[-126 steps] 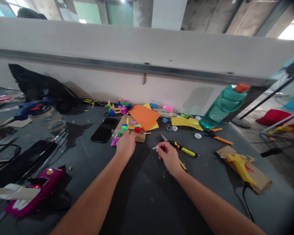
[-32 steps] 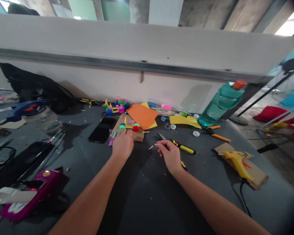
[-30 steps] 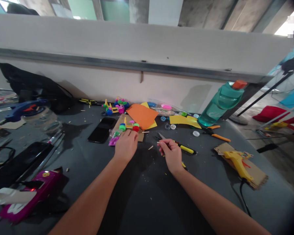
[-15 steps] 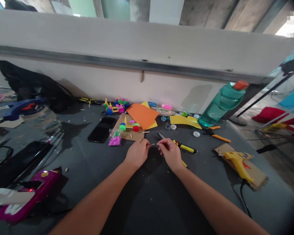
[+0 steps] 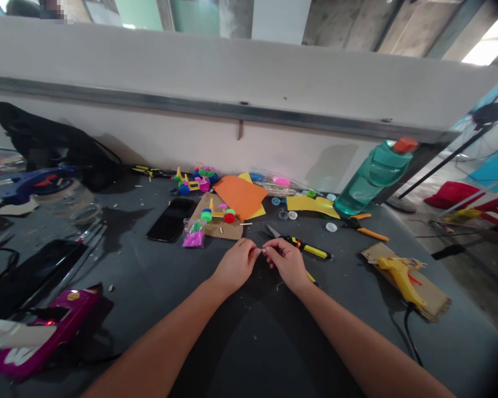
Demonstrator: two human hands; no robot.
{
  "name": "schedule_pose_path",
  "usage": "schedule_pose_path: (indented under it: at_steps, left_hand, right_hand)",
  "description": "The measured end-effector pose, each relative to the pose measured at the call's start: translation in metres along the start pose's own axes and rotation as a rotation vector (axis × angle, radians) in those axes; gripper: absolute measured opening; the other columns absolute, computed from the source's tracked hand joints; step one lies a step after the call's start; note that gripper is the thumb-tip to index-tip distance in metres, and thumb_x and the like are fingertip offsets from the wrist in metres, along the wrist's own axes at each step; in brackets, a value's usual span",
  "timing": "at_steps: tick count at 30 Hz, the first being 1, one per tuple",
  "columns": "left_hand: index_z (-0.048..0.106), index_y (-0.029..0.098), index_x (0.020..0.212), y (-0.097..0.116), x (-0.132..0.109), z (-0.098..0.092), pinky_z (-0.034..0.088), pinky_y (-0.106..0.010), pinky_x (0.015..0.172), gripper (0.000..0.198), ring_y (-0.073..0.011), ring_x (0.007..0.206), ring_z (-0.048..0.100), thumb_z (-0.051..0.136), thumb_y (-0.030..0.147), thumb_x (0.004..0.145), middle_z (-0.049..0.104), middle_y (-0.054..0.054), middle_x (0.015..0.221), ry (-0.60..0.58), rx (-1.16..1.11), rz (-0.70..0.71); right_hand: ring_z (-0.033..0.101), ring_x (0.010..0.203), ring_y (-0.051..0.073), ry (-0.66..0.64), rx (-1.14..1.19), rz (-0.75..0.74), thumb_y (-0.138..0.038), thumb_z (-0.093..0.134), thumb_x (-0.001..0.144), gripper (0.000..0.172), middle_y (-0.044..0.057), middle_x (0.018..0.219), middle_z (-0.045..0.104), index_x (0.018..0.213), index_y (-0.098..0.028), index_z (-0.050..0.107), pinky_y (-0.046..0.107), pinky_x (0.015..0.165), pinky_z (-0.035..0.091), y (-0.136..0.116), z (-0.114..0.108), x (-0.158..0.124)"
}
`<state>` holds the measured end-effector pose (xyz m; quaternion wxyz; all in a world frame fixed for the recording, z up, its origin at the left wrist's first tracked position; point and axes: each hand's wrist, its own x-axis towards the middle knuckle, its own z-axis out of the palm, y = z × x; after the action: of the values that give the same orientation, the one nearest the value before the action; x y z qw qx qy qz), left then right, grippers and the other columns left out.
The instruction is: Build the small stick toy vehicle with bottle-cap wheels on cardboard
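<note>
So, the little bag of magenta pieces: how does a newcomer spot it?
Start at the big orange paper by the back wall, then find the brown cardboard sheet between it and the left hand. The small clear bag lies at that sheet's left side, right of the black phone. Bright magenta pieces showing through its plastic set it apart from both.
</note>
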<state>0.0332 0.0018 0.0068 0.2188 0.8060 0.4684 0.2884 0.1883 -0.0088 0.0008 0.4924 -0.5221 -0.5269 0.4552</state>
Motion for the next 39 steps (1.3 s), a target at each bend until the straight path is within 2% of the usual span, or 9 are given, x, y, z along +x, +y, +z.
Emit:
schedule_pose_path:
  at_steps: [4,7,11,14,17,22,30,39]
  left_hand:
    - [0.053,0.018,0.076,0.0041,-0.0005,-0.0019,0.040,-0.025,0.065,0.023,-0.0140,0.072,0.051,0.037,0.028,0.089,0.053,-0.002,0.078,-0.019,-0.054,0.034]
    - [0.054,0.017,0.073,0.0058,0.0006,-0.0027,0.040,-0.025,0.067,0.023,-0.0132,0.071,0.051,0.038,0.026,0.088,0.053,-0.002,0.075,0.033,-0.152,0.022]
    - [0.058,0.016,0.073,0.0028,0.0038,-0.0021,0.039,-0.023,0.061,0.026,-0.0115,0.063,0.050,0.040,0.031,0.086,0.055,-0.001,0.069,0.076,-0.377,-0.139]
    - [0.059,0.015,0.076,-0.0013,0.0062,-0.0005,0.034,-0.021,0.047,0.031,-0.0079,0.048,0.043,0.040,0.038,0.085,0.053,0.001,0.064,0.023,-0.584,-0.312]
    - [0.059,0.014,0.076,-0.0035,0.0071,0.0014,0.029,-0.020,0.041,0.034,-0.0059,0.042,0.037,0.042,0.042,0.083,0.051,0.003,0.061,-0.006,-0.680,-0.374]
    - [0.058,0.014,0.072,-0.0023,0.0059,0.0030,0.030,-0.019,0.042,0.034,-0.0063,0.044,0.040,0.042,0.042,0.082,0.052,0.002,0.059,-0.038,-0.652,-0.344]
    - [0.055,0.015,0.067,-0.0031,0.0048,0.0035,0.031,-0.019,0.043,0.036,-0.0074,0.045,0.041,0.040,0.043,0.083,0.050,0.002,0.057,-0.070,-0.611,-0.318]
    - [0.053,0.016,0.065,-0.0024,0.0047,0.0012,0.032,-0.020,0.046,0.033,-0.0087,0.048,0.041,0.040,0.040,0.084,0.048,0.003,0.056,-0.098,-0.508,-0.252]
  right_hand:
    - [0.052,0.051,0.011,0.017,0.030,0.008,-0.033,0.061,0.072,0.016,0.000,0.061,0.058,0.077,-0.017,0.061,0.022,0.044,0.043,-0.0015,0.0018,-0.0009]
    - [0.052,0.051,0.010,0.041,0.073,-0.005,-0.031,0.061,0.072,0.014,-0.001,0.062,0.058,0.077,-0.018,0.060,0.022,0.045,0.043,-0.0030,0.0032,-0.0012]
    - [0.052,0.052,0.010,0.118,0.186,-0.025,-0.029,0.063,0.071,0.017,-0.003,0.063,0.059,0.084,-0.020,0.058,0.022,0.047,0.043,-0.0040,0.0023,0.0008]
    - [0.052,0.052,0.010,0.130,0.218,0.007,-0.029,0.065,0.070,0.015,-0.002,0.062,0.060,0.079,-0.018,0.060,0.022,0.048,0.042,-0.0051,0.0013,0.0018]
    - [0.050,0.050,0.010,0.105,0.184,0.036,-0.028,0.066,0.067,0.013,-0.003,0.057,0.058,0.074,-0.018,0.063,0.022,0.048,0.042,-0.0069,0.0024,0.0004]
    - [0.054,0.056,0.011,0.034,0.141,0.013,-0.028,0.063,0.070,0.014,-0.002,0.066,0.060,0.080,-0.019,0.061,0.022,0.049,0.043,-0.0054,0.0054,-0.0020]
    - [0.056,0.058,0.012,0.015,0.126,-0.015,-0.026,0.062,0.070,0.028,-0.003,0.071,0.059,0.093,-0.021,0.047,0.022,0.048,0.045,-0.0008,0.0053,-0.0014]
    - [0.055,0.056,0.012,0.011,0.110,-0.004,-0.025,0.062,0.069,0.025,-0.002,0.068,0.061,0.093,-0.020,0.056,0.022,0.048,0.044,-0.0023,0.0062,-0.0013]
